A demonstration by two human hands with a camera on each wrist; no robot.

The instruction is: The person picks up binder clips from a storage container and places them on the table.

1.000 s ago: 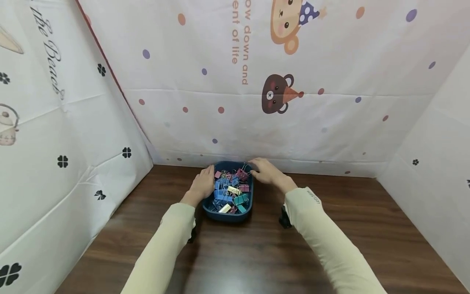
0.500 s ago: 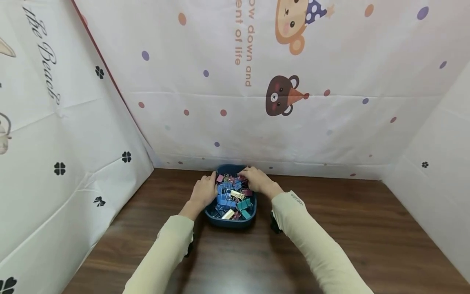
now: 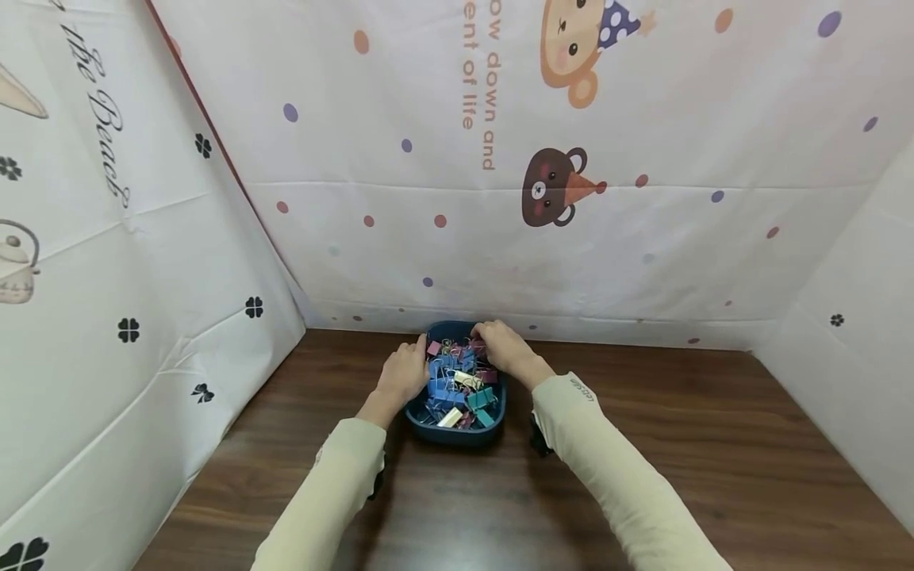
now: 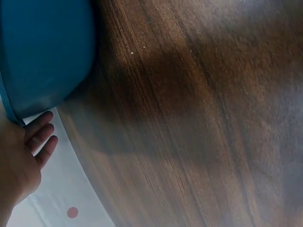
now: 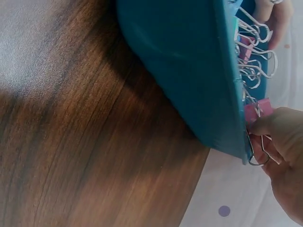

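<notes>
A dark blue plastic bin [image 3: 457,435] full of binder clips in blue, teal, pink and cream stands against the back wall. At its left wall, my left hand [image 3: 405,371] grips the rim; in the left wrist view, several fingers [image 4: 41,137] reach past the outer corner, the thumb hidden. My right hand [image 3: 505,349] is over the far right corner. In the right wrist view, the thumb and fingers of that hand [image 5: 284,142] pinch a pink binder clip [image 5: 259,109] right at the rim, its wire handles sticking out past the wall.
The bin rests on a dark brown wooden table [image 3: 457,507]. Patterned white cloth [image 3: 400,246] hangs close behind it, and more cloth [image 3: 178,301] slopes down along the left. Silver clip handles [image 5: 255,71] stick up above the rim.
My right hand has moved left from outside the bin's right rim to over the clips in its far right corner. My left hand stays on the left rim. The head view has shifted slightly.
</notes>
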